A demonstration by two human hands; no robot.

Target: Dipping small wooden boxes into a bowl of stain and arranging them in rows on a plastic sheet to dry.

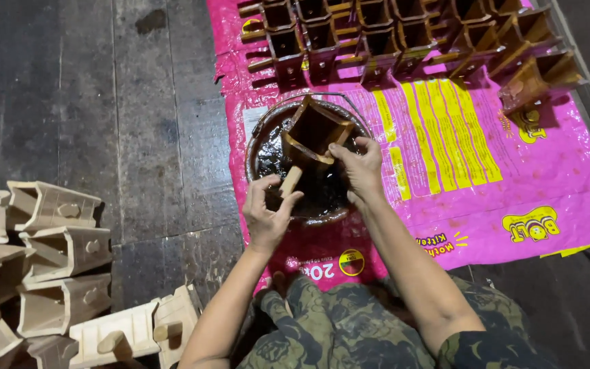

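A dark round basin (265,132) of brown liquid sits on a pink plastic sheet (486,184). Over it I hold a small wooden box-shaped piece (314,133) with a peg handle, wet and stained brown. My left hand (268,212) grips the pale peg at its lower end. My right hand (360,167) pinches the box's right rim. The box is tilted, with its open side facing up toward me.
Rows of stained brown boxes (404,34) lie on the sheet beyond the basin. Unstained pale wooden boxes (56,260) are piled on the dark floor at the left and near my left knee. My camouflage-patterned trousers (349,328) fill the bottom.
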